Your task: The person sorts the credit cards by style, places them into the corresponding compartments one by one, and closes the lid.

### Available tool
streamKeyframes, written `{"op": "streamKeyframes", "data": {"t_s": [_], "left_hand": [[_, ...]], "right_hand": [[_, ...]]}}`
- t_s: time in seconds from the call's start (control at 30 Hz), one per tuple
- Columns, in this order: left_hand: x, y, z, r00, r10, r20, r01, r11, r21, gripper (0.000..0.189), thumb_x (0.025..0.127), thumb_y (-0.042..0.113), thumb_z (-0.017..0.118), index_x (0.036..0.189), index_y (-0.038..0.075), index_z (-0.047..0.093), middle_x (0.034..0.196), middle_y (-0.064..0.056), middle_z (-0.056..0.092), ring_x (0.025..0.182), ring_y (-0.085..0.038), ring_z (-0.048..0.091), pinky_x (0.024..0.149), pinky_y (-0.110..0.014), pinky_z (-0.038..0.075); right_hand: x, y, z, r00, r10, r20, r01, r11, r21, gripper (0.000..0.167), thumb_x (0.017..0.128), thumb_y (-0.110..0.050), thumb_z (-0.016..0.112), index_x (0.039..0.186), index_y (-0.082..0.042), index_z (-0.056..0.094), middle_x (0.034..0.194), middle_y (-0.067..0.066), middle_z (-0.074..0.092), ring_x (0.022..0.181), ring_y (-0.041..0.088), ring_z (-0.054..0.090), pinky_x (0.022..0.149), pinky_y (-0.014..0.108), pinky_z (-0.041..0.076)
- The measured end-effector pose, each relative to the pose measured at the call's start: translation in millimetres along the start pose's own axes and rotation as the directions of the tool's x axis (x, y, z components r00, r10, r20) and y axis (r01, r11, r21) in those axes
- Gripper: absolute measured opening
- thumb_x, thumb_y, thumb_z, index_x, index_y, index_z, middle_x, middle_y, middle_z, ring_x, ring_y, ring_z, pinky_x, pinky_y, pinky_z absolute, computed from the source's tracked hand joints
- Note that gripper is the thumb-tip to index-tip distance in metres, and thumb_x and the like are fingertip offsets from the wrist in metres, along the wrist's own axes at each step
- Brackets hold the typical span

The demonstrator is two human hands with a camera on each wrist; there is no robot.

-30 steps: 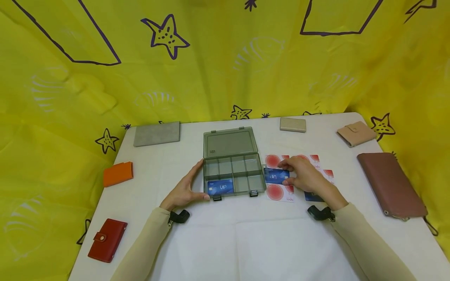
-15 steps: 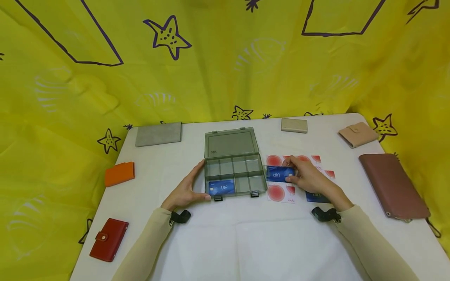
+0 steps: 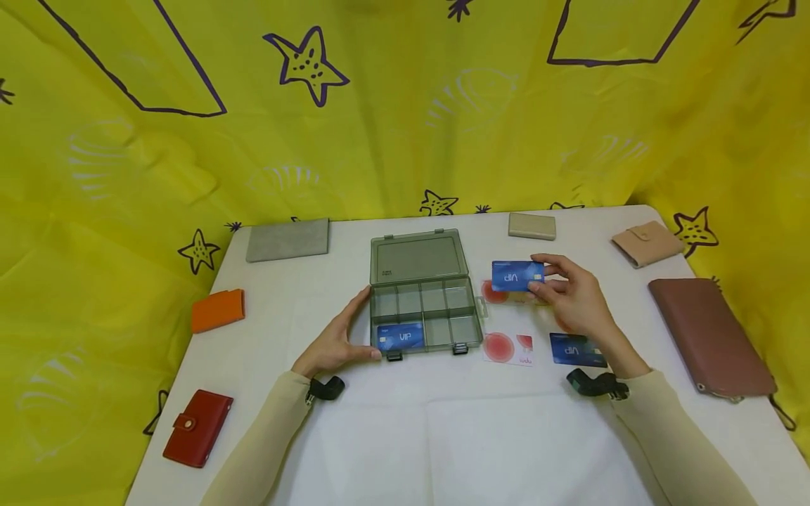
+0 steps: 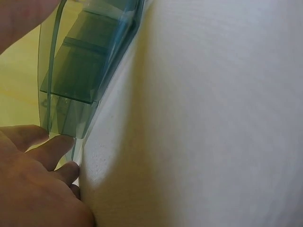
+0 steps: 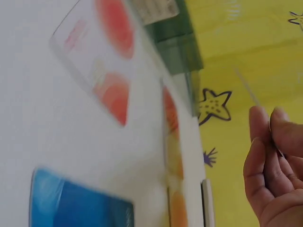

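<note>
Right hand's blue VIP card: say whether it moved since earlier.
Yes: in the head view, the held blue VIP card moved up and slightly right relative to the compartment box.

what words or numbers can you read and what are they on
"VIP" on the boxed blue card
"VIP", upside down, on the held blue card
"VIP", upside down, on the loose blue card
Too small or blurred to read: other print, as on the red-white cards and lid

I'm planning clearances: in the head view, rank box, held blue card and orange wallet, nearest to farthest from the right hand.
1. Held blue card: in the right hand.
2. Box: to its left.
3. Orange wallet: far left.
</note>
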State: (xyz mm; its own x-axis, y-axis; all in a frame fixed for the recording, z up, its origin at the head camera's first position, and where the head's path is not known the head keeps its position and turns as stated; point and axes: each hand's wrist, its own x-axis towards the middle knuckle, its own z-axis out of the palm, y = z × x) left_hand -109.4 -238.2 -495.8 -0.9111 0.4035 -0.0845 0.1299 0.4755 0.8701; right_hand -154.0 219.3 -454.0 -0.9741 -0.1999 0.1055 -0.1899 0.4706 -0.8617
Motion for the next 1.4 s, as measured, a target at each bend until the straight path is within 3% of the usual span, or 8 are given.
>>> {"op": "streamKeyframes", "data": {"t_s": [0.17, 0.27, 0.43, 0.57, 0.83, 0.97, 1.2, 1.4], "left_hand": [[0.3, -2.2, -0.4, 1.0, -0.006, 0.002, 0.006, 1.0, 0.001, 0.127, 0.077, 0.025, 0.097, 0.173, 0.02, 0.013, 0.179, -0.009, 0.014, 0.166, -0.033, 0.011, 0.134, -0.06, 0.01], [0.3, -3.0, -0.8, 1.0, -0.008, 0.003, 0.008, 1.0, -0.002, 0.127, 0.077, 0.024, 0.097, 0.173, 0.02, 0.013, 0.179, -0.008, 0.014, 0.166, -0.033, 0.01, 0.134, -0.059, 0.01], [1.3, -2.8, -0.4, 1.0, -0.005, 0.006, 0.005, 1.0, -0.008, 0.128, 0.077, 0.024, 0.097, 0.173, 0.02, 0.013, 0.179, -0.009, 0.014, 0.166, -0.033, 0.01, 0.134, -0.059, 0.009], [1.8, -1.8, 0.5, 1.0, -0.009, 0.009, 0.01, 1.0, -0.014, 0.128, 0.077, 0.023, 0.097, 0.173, 0.02, 0.013, 0.18, -0.009, 0.012, 0.166, -0.033, 0.01, 0.134, -0.059, 0.009], [2.2, -1.3, 0.4, 1.0, -0.018, 0.011, 0.019, 0.999, -0.04, 0.128, 0.077, 0.022, 0.097, 0.173, 0.022, 0.013, 0.18, -0.006, 0.011, 0.166, -0.031, 0.008, 0.134, -0.058, 0.008], [2.1, -1.6, 0.0, 1.0, -0.017, 0.009, 0.017, 0.999, -0.038, 0.127, 0.078, 0.023, 0.097, 0.173, 0.022, 0.012, 0.18, -0.009, 0.011, 0.166, -0.034, 0.008, 0.134, -0.06, 0.008], [2.2, -1.0, 0.3, 1.0, -0.004, 0.004, 0.004, 1.0, -0.021, 0.126, 0.079, 0.021, 0.096, 0.173, 0.02, 0.013, 0.179, -0.013, 0.012, 0.165, -0.038, 0.009, 0.132, -0.064, 0.009], [1.3, -0.5, 0.1, 1.0, -0.012, 0.005, 0.012, 1.0, -0.01, 0.126, 0.078, 0.022, 0.096, 0.173, 0.021, 0.013, 0.179, -0.011, 0.012, 0.166, -0.038, 0.009, 0.132, -0.063, 0.009]], "right_hand": [[-0.1, -12.0, 8.9, 0.996, -0.011, 0.086, -0.016, 0.951, 0.309, 0.062, 0.095, 0.001, 0.076, 0.152, 0.003, 0.051, 0.119, 0.009, 0.063, 0.09, 0.004, 0.075, 0.083, 0.016, 0.062], [-0.7, -19.5, 26.8, 0.987, -0.079, 0.137, 0.028, 0.939, 0.342, 0.06, 0.091, 0.003, 0.08, 0.146, 0.007, 0.056, 0.114, 0.006, 0.066, 0.09, 0.006, 0.074, 0.085, 0.017, 0.062], [-1.3, -38.5, 68.8, 0.971, -0.149, 0.187, 0.103, 0.966, 0.236, 0.058, 0.083, -0.002, 0.089, 0.136, 0.001, 0.067, 0.109, 0.011, 0.07, 0.092, 0.018, 0.067, 0.077, 0.013, 0.055], [-0.1, -49.9, 100.5, 0.956, -0.218, 0.195, 0.196, 0.973, 0.124, 0.06, 0.076, -0.011, 0.096, 0.131, -0.006, 0.072, 0.111, 0.01, 0.072, 0.094, 0.03, 0.062, 0.067, 0.025, 0.047], [3.0, -60.8, 140.4, 0.94, -0.271, 0.209, 0.277, 0.961, 0.004, 0.062, 0.068, -0.022, 0.102, 0.123, -0.009, 0.076, 0.133, 0.013, 0.069, 0.127, 0.034, 0.059, 0.105, 0.056, 0.051], [3.6, -63.2, 151.3, 0.933, -0.262, 0.248, 0.29, 0.953, -0.085, 0.061, 0.071, -0.028, 0.101, 0.124, -0.01, 0.076, 0.136, 0.013, 0.065, 0.128, 0.035, 0.055, 0.108, 0.057, 0.048], [1.3, -64.1, 142.0, 0.919, -0.284, 0.273, 0.321, 0.942, -0.102, 0.066, 0.076, -0.026, 0.098, 0.134, -0.007, 0.07, 0.142, 0.016, 0.06, 0.132, 0.037, 0.054, 0.11, 0.061, 0.049], [-2.6, -44.8, 85.4, 0.918, -0.31, 0.247, 0.331, 0.942, -0.047, 0.067, 0.075, -0.019, 0.098, 0.135, -0.007, 0.069, 0.137, 0.009, 0.067, 0.121, 0.033, 0.063, 0.092, 0.047, 0.058]]}}
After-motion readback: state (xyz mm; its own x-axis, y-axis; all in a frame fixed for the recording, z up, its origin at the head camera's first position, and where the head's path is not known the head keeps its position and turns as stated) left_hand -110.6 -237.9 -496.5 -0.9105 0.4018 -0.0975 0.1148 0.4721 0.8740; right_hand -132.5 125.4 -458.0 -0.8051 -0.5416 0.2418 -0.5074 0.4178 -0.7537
